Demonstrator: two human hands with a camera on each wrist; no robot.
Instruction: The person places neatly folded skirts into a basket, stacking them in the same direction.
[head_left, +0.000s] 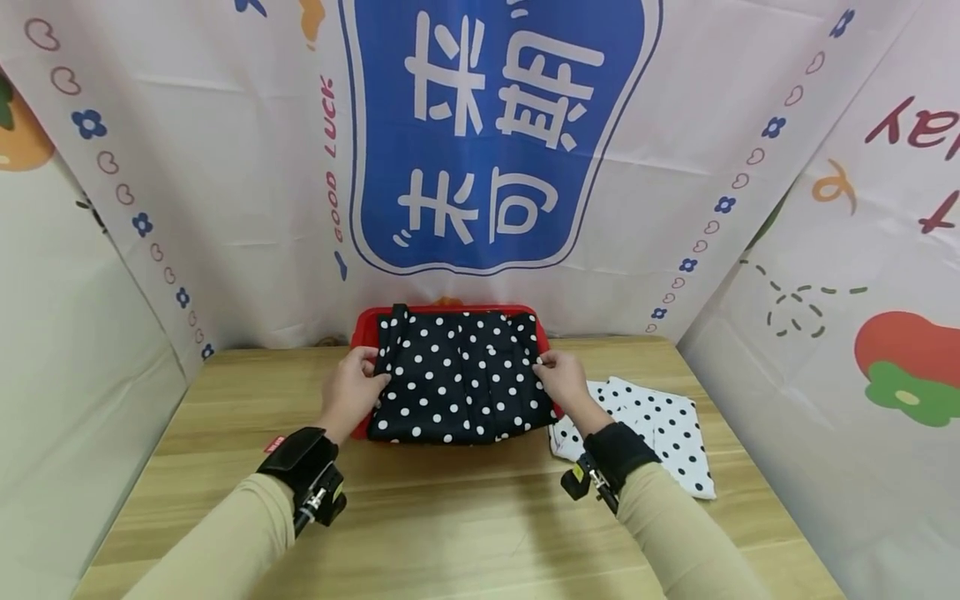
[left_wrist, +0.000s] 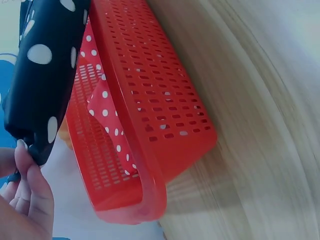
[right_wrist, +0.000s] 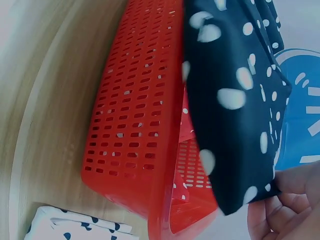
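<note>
The left hand and right hand pinch opposite sides of the black cloth above the basket; inside I can see a red cloth. A white cloth lies rightward on the table.

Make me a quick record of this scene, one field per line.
Left hand: pinches black polka-dot cloth, left edge
Right hand: pinches the same cloth, right edge
Cloth position: held over red basket
Basket contents: red polka-dot cloth
On table, basket's right: white polka-dot cloth
</note>
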